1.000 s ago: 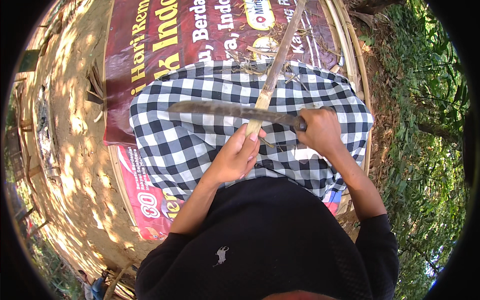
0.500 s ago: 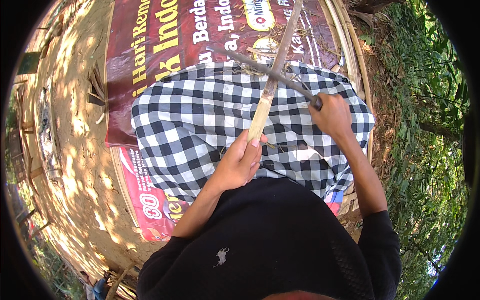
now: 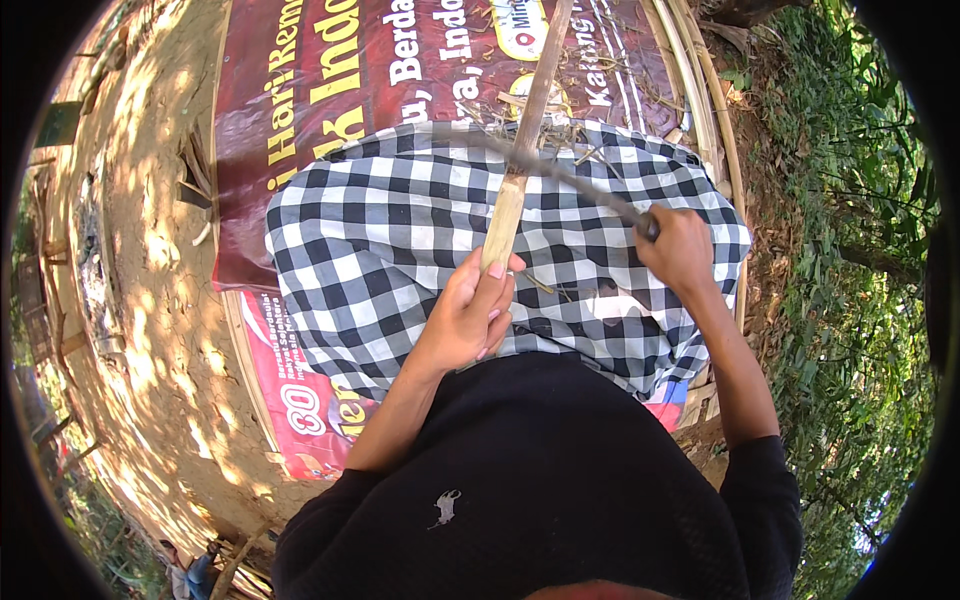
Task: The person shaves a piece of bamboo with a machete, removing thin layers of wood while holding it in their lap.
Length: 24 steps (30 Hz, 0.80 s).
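My left hand (image 3: 468, 308) is closed around the lower end of a long wooden strip (image 3: 507, 213). The strip is pale and scraped bare near the hand, brown farther out, and slants away past the top of the picture. In my right hand (image 3: 679, 252) is the dark handle of a long-bladed knife (image 3: 588, 187). Its blade, blurred by motion, lies across the strip about where the pale part meets the brown. A black-and-white checked cloth (image 3: 380, 235) covers my lap beneath both hands.
Under and beyond the cloth spreads a dark red printed banner (image 3: 270, 140) with thin shavings (image 3: 640, 75) on it. Bamboo poles (image 3: 712, 110) edge it on the right, with greenery past them. Wood pieces (image 3: 195, 175) lie on bare earth at left; people sit far lower left.
My left hand and the strip have shifted slightly left. The right hand has moved a little right and toward me, drawing the knife along the strip.
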Tool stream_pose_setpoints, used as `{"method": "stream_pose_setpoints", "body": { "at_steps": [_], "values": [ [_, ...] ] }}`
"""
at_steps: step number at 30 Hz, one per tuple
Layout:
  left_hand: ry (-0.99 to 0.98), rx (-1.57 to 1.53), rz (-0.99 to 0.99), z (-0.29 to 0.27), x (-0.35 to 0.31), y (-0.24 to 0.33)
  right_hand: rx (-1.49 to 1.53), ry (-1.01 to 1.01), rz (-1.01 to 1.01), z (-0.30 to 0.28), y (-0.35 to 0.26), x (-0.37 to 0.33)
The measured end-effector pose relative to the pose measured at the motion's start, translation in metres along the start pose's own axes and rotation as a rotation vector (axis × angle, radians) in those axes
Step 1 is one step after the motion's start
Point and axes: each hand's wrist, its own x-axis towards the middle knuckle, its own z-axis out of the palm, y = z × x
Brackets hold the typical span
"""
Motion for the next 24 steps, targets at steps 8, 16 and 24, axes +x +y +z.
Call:
{"method": "stream_pose_setpoints", "body": {
  "at_steps": [8,16,24],
  "values": [
    [0.009,0.184,0.042,-0.001,0.006,-0.003,0.020,-0.015,-0.149,0.005,-0.016,0.000],
    [-0.004,0.188,0.040,-0.001,0.004,-0.008,0.087,-0.070,-0.187,0.006,-0.037,0.003],
    [0.008,0.178,0.050,-0.002,0.002,-0.007,0.094,-0.047,-0.224,0.013,-0.049,-0.001]
  ]
}}
